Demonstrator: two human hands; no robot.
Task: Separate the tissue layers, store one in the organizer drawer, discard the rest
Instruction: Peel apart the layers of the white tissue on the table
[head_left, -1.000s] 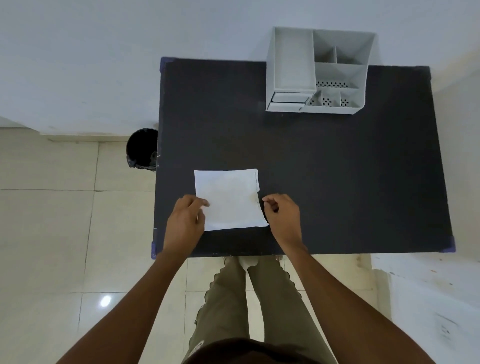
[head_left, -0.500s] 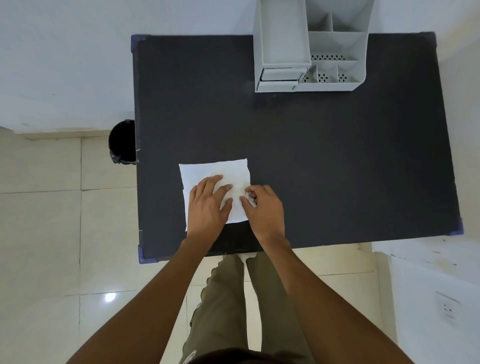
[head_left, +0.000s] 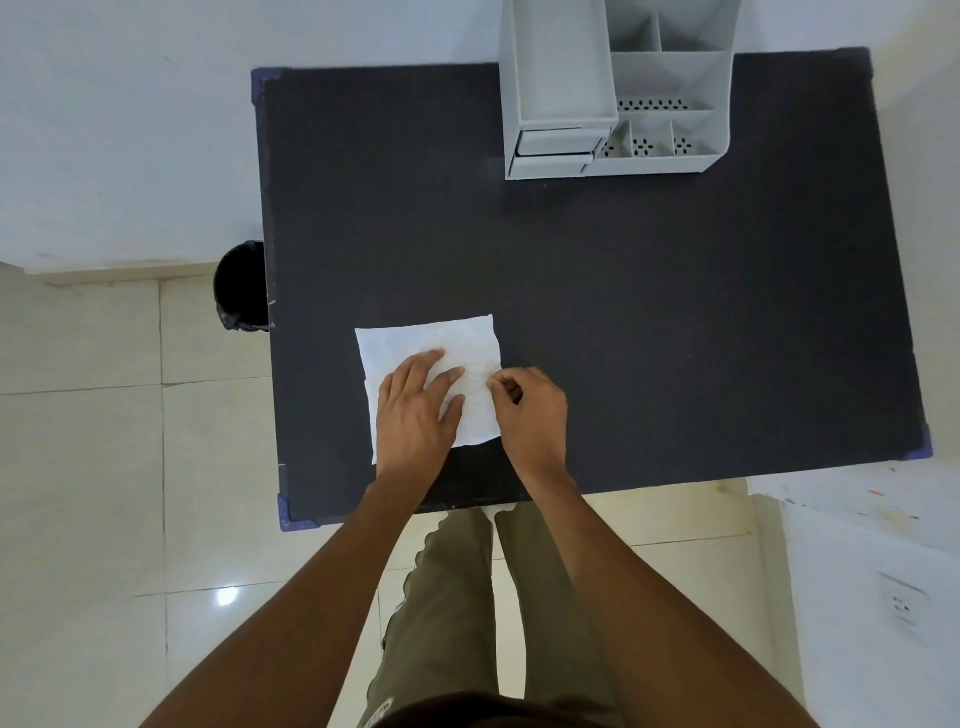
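A black bin is being partly hidden by the left edge of the table. Near the front-left of the table, the tissue is being pressed flat by the left hand, fingers spread. Its right edge is being pinched by the right hand. The organizer is being kept at the far edge, its drawer closed.

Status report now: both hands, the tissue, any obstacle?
Left hand flat on tissue, pinning it. Right hand pinching at tissue's right edge. Layers not visibly apart. Organizer drawer shut, path across table clear.
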